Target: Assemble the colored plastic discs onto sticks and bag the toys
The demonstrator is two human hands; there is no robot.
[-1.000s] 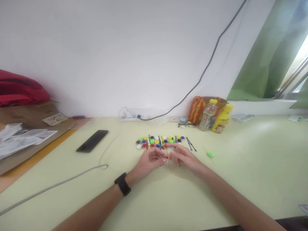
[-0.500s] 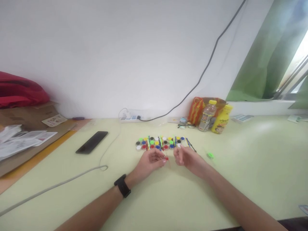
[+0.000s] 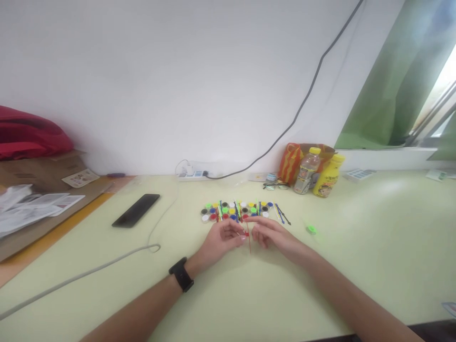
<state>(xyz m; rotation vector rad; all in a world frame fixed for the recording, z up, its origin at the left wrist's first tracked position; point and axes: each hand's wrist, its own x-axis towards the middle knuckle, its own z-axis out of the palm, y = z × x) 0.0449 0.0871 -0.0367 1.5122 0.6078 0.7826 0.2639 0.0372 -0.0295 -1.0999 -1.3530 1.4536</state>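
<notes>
From where I stand, the red stick (image 3: 249, 244) sits in the gap between the 2 hands, just beyond the left fingertips. Its long axis runs nearly straight away from the person, the far end leaning slightly left, the near end pointing back at the body. The left hand (image 3: 223, 240) has thumb and forefinger pinched narrow on a small red hub (image 3: 247, 233), which meets the stick around its middle.

The right hand (image 3: 272, 235) has its forefinger stretched to the stick's far end, the other fingers half curled with nothing seen in them. 0.5 s ago that hand was bunched farther right, and the stick was a faint blur; now it shows as a crisp line.

Whether that forefinger touches the stick, I can't tell. The left fingers hide part of the hub. Past both hands, the caps (image 3: 232, 210) stand in rows on the surface (image 3: 228, 294), the nearest partly covered by fingers. A green cap (image 3: 312, 230) lies well right of the right fingers. Both forearms (image 3: 142, 304) are cut off below.
</notes>
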